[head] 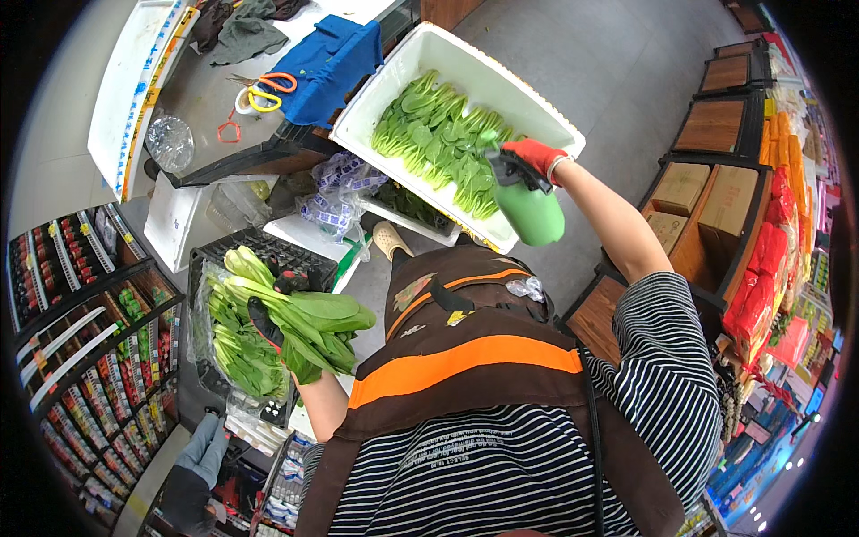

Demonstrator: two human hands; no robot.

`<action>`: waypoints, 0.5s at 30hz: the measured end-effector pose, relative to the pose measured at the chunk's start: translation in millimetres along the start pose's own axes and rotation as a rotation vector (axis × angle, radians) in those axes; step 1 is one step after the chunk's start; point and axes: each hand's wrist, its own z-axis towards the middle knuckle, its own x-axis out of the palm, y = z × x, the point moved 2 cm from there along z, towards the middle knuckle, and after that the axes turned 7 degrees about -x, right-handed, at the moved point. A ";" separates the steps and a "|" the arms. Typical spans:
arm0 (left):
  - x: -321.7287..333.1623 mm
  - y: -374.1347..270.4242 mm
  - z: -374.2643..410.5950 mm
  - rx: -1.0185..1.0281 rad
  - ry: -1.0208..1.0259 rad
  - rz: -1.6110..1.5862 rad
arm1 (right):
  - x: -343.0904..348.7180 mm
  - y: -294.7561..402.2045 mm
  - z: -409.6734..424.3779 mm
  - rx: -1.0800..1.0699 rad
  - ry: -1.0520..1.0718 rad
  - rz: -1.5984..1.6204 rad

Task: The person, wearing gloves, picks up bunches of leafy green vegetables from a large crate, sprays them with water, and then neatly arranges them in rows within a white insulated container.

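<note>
My right hand (pixel 532 157), in a red glove, grips the black trigger head of a green spray bottle (pixel 530 215). The bottle is over the near right side of a white foam box (pixel 349 131), where bunches of leafy greens (pixel 436 127) lie in rows with their stems toward the rim. A black and red glove covers my left hand (pixel 267 322), which holds a loose bunch of long-leaved greens (pixel 322 312) by its pale stems. Beneath that bunch, more greens (pixel 248 362) lie in a plastic-lined black crate (pixel 208 262).
Scissors with orange and yellow handles (pixel 265 94) lie on the worktable beside a blue cloth (pixel 329 67). Clear plastic bags with blue print (pixel 339 191) hang below its edge. Cartons (pixel 728 198) sit in the right shelving. Another person (pixel 194 470) is at lower left.
</note>
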 end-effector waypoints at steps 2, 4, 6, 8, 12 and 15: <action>0.0 -0.8 0.1 0.003 -0.003 0.008 | 7.0 -13.0 -9.7 0.028 0.028 -0.066; 0.5 -0.7 -0.8 0.005 -0.007 0.014 | 8.6 -46.8 -12.5 0.120 0.023 -0.038; 0.8 -0.4 -1.6 0.008 -0.007 0.021 | 8.2 -75.4 -26.0 0.332 0.024 -0.011; 3.2 1.8 -0.8 0.005 -0.006 0.027 | 0.2 -102.9 -40.7 0.399 0.067 0.012; 11.2 0.8 -2.6 0.006 0.011 0.044 | -6.2 -86.3 -82.2 0.383 0.016 0.067; 15.1 1.9 -2.6 0.037 -0.026 0.051 | -18.7 -88.8 -95.8 0.354 -0.055 0.023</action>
